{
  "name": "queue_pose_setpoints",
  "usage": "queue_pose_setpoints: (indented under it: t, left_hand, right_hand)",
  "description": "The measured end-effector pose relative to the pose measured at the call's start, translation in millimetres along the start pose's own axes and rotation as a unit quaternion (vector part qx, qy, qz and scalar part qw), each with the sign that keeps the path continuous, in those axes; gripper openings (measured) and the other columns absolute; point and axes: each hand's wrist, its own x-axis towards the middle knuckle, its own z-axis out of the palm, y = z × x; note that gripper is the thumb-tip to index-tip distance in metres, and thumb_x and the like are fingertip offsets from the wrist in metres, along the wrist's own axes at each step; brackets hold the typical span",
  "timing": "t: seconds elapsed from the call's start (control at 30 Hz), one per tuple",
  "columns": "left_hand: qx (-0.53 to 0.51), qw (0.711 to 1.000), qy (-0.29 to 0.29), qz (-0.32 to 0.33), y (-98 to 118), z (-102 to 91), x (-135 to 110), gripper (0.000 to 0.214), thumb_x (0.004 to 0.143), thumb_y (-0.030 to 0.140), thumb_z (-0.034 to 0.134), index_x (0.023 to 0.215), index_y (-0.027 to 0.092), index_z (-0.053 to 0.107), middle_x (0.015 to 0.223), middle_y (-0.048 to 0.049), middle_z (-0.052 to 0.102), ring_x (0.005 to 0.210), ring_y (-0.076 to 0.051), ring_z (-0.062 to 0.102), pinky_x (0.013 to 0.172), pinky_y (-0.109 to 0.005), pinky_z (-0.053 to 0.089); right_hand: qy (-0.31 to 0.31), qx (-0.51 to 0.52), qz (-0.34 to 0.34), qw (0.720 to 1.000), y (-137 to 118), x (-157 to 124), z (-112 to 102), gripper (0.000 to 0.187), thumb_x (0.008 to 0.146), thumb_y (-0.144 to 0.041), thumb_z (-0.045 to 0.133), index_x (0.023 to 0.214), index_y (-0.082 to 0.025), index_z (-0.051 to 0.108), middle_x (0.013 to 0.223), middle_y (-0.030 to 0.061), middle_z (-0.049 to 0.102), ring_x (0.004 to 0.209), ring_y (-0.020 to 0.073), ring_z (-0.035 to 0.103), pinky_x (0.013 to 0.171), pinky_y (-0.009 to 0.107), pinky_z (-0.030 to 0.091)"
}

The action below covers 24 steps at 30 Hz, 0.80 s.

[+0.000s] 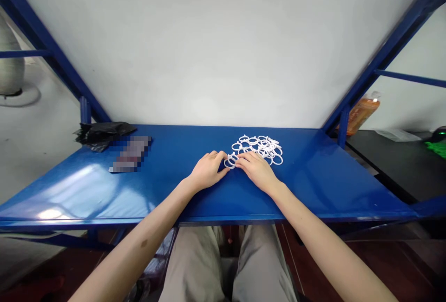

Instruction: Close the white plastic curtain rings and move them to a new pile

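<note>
My left hand pinches the left side of a small overlapping set of white rings, thumb and fingertips at the edge. My right hand has its fingertips closed at the right side of the same rings, which lie at the tabletop. Each ring is thin, with a small knob on its rim. Just behind my right hand spreads a loose pile of similar white rings, partly hidden by that hand. How many rings are between my fingers I cannot tell.
Both hands work over a blue table with a white wall behind. On its left lie a crumpled black plastic bag and a blurred-out flat item. Blue frame bars slope up at both sides. An orange package stands beyond the right post.
</note>
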Motion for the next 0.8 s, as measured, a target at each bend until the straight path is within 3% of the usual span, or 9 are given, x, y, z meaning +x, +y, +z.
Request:
queue_pose_setpoints:
  t: [0.27, 0.37, 0.5, 0.7, 0.8]
  left_hand:
    - [0.002, 1.0, -0.007, 0.023, 0.7, -0.3, 1.0, 0.03, 0.097, 0.035, 0.057, 0.125, 0.025, 0.054, 0.116, -0.0076, 0.07, 0.107, -0.026, 0.064, 0.09, -0.041, 0.051]
    - [0.023, 0.998, -0.024, 0.054, 2.0, -2.6, 1.8, 0.019, 0.1, 0.033, 0.052, 0.114, 0.025, 0.063, 0.111, -0.0066, 0.071, 0.105, -0.025, 0.062, 0.089, -0.04, 0.05]
    - [0.042, 0.997, -0.034, 0.061, 0.8, -1.0, 2.6, 0.021, 0.103, 0.033, 0.049, 0.103, 0.023, 0.067, 0.111, -0.0067, 0.071, 0.102, -0.024, 0.06, 0.087, -0.039, 0.048]
    - [0.059, 0.995, -0.039, 0.065, 1.3, 2.4, 2.7, 0.022, 0.103, 0.031, 0.049, 0.106, 0.024, 0.069, 0.112, -0.0071, 0.07, 0.102, -0.024, 0.058, 0.085, -0.038, 0.047]
    - [0.08, 0.994, 0.002, 0.078, 3.6, 0.1, 1.8, 0.024, 0.104, 0.028, 0.046, 0.101, 0.023, 0.069, 0.124, -0.0088, 0.065, 0.105, -0.024, 0.058, 0.085, -0.038, 0.046]
  right_hand:
    - [-0.025, -0.021, -0.018, 0.999, -1.2, 1.7, 4.2, 0.018, 0.102, -0.024, 0.055, 0.112, -0.024, 0.07, 0.123, 0.0094, 0.069, 0.111, 0.0256, 0.062, 0.088, 0.042, 0.055]
    - [-0.029, -0.034, -0.01, 0.999, -2.2, 0.9, 5.2, 0.019, 0.102, -0.025, 0.055, 0.113, -0.025, 0.07, 0.131, 0.0102, 0.064, 0.115, 0.0261, 0.061, 0.089, 0.042, 0.055]
    - [-0.028, -0.03, -0.004, 0.999, -4.6, 2.8, 2.7, 0.015, 0.1, -0.027, 0.059, 0.109, -0.024, 0.07, 0.138, 0.0118, 0.056, 0.113, 0.0254, 0.061, 0.089, 0.042, 0.055]
    - [-0.038, -0.011, -0.025, 0.999, -7.5, 8.5, -1.0, 0.01, 0.099, -0.021, 0.059, 0.101, -0.023, 0.069, 0.118, 0.0079, 0.065, 0.102, 0.0231, 0.063, 0.082, 0.037, 0.053]
    - [-0.053, -0.016, -0.039, 0.998, -9.1, 6.2, 0.7, 0.017, 0.103, -0.019, 0.05, 0.102, -0.021, 0.067, 0.106, 0.006, 0.069, 0.088, 0.0195, 0.064, 0.078, 0.034, 0.051]
